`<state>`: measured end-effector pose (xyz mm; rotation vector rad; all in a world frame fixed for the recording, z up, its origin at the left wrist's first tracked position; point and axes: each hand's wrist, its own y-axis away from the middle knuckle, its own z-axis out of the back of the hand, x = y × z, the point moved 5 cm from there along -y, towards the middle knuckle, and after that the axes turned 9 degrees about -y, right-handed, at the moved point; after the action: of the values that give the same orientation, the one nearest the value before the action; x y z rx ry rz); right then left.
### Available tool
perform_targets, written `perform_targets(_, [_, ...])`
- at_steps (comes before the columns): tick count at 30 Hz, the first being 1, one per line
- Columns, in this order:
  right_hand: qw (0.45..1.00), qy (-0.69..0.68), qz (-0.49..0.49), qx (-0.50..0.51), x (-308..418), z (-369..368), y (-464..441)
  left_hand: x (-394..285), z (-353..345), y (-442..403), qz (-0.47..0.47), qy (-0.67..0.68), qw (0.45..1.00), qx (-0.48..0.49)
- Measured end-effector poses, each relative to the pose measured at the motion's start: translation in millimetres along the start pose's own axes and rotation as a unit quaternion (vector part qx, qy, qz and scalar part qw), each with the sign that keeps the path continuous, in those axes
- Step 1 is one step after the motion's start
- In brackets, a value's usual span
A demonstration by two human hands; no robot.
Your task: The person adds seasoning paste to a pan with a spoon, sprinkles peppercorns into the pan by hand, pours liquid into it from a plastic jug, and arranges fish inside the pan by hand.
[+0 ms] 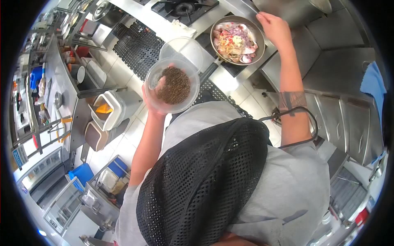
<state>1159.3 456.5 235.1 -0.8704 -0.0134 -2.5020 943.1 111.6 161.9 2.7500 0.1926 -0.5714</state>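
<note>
Pan (257, 39) filled, contents looking mostly raw

The left hand (152, 107) grasps a clear tub (153, 78), well stocked with brown grains (176, 87). Beyond, the pan sits at the stove (230, 9), cooking apparently left to do. Near its rim, the right hand (277, 30) pinches its fingertips; any contents I cannot tell.

Two hands (276, 32) and one food-filled pan (259, 41) show

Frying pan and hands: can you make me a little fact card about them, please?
Pan: on the stove, handle pointing toward the person
In the pan: mixed, sliced food
Left hand: holding a clear tub
In the tub: small brown grains
Right hand: raised by the pan's rim, fingertips together; can't tell if they hold anything
</note>
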Motion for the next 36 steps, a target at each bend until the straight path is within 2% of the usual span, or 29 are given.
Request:
perform_targets(2, [0.995, -0.057, 0.050, -0.061, 35, 21, 10, 0, -5, -5, 0.010, -0.008, 1.000, 0.023])
perform_targets(3, [0.987, -0.142, 0.058, -0.048, 52, 27, 18, 0, -11, -5, 0.026, -0.015, 0.998, 0.048])
perform_targets(4, [0.964, -0.252, 0.078, -0.003, 64, 24, 24, -1, -15, -6, 0.037, 0.012, 0.999, 0.007])
perform_targets(5, [0.934, -0.331, 0.100, 0.087, 90, 20, 38, -4, -17, -6, 0.027, 0.008, 1.000, 0.000])
perform_targets(6, [0.891, -0.403, 0.119, 0.174, 119, 15, 58, -7, -21, -7, 0.011, -0.053, 0.998, 0.019])
perform_targets(7, [0.847, -0.448, 0.143, 0.246, 143, 3, 78, -5, -28, -10, 0.015, 0.037, 0.995, 0.094])
perform_targets(9, [0.834, -0.348, 0.299, 0.307, 185, -21, 111, -2, -41, -12, 0.062, 0.207, 0.947, 0.240])
perform_targets(10, [0.817, -0.305, 0.366, 0.326, 198, -40, 126, 0, -31, -14, 0.070, 0.217, 0.949, 0.218])
perform_targets(12, [0.814, -0.215, 0.454, 0.292, 214, -80, 146, 4, -35, -15, 0.071, 0.224, 0.945, 0.229])
perform_targets(14, [0.809, -0.202, 0.458, 0.308, 217, -106, 160, 6, -48, -12, 0.077, 0.259, 0.934, 0.235])
perform_targets(15, [0.803, -0.189, 0.462, 0.325, 220, -113, 165, 6, -39, -17, 0.021, 0.118, 0.981, 0.150])
perform_targets(16, [0.807, -0.185, 0.459, 0.322, 222, -116, 167, 6, -29, -21, -0.007, -0.040, 0.998, 0.054])
perform_targets(19, [0.805, -0.127, 0.480, 0.326, 220, -123, 176, 12, -23, -17, -0.007, 0.020, 0.997, 0.073])
perform_targets(21, [0.799, -0.184, 0.469, 0.328, 215, -128, 178, 16, -11, -16, 0.014, -0.014, 0.999, 0.048])
perform_targets(23, [0.800, -0.171, 0.466, 0.336, 213, -135, 181, 19, -10, -13, 0.061, 0.057, 0.993, 0.085])
perform_targets(25, [0.798, -0.161, 0.468, 0.345, 212, -136, 181, 19, -8, -12, 0.058, 0.054, 0.994, 0.077])
perform_targets(27, [0.777, -0.175, 0.446, 0.409, 210, -138, 183, 18, -9, -9, 0.055, 0.049, 0.995, 0.066])
perform_targets(29, [0.773, -0.179, 0.455, 0.405, 208, -133, 183, 18, -13, -8, 0.052, -0.034, 0.996, 0.056])
perform_targets(32, [0.777, -0.175, 0.473, 0.376, 201, -134, 187, 26, -5, -8, 0.052, -0.013, 0.998, 0.027])
perform_targets(36, [0.802, -0.182, 0.468, 0.323, 199, -137, 190, 28, 5, -7, 0.069, 0.039, 0.995, 0.053])
